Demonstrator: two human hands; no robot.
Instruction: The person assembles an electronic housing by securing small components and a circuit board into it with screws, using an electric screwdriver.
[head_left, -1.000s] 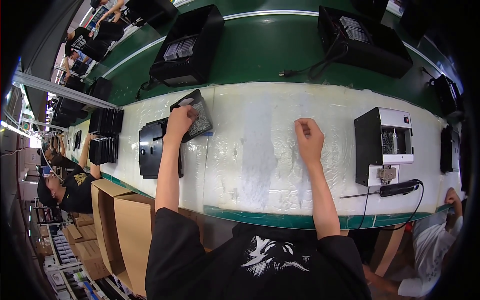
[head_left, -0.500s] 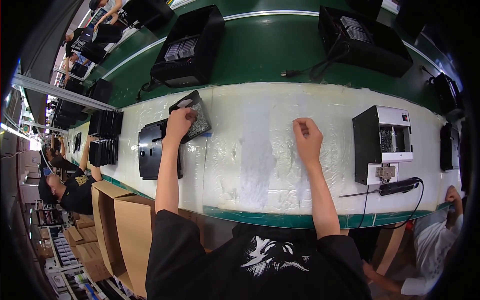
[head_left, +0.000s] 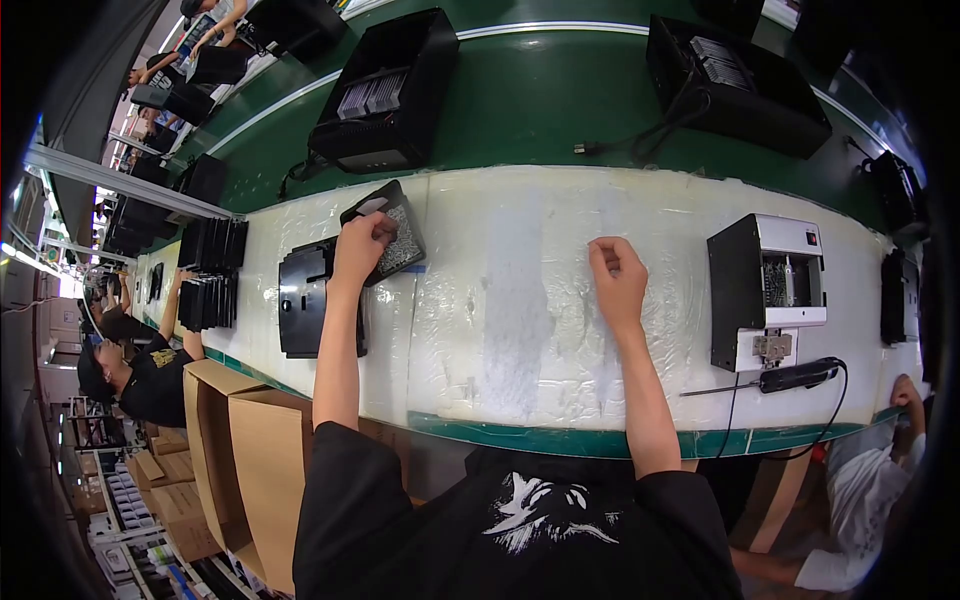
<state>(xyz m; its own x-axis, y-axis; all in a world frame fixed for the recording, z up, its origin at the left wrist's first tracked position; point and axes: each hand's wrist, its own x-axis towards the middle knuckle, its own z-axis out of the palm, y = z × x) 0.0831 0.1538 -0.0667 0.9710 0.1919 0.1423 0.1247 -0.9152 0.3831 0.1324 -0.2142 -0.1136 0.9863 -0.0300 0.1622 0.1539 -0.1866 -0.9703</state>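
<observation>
My left hand is at a black tray of small silvery metal pieces, likely screws. Its fingers are pinched together over the pieces; what they hold, if anything, is hidden. A pale flat scrap shows at the fingertips. Under my left forearm lies a flat black plastic panel, close beside the tray. My right hand hovers over the white plastic-covered bench, fingers curled in and thumb near the index finger. Nothing can be made out in it.
To the right stands a black-and-white screw feeder, with a corded black electric screwdriver before it. Black housings lie on the green conveyor. Stacked black panels are at left, near an open cardboard box. Co-workers sit on both sides.
On the green conveyor the black housings have shifted slightly to the right. Both my hands keep almost the same place and pose.
</observation>
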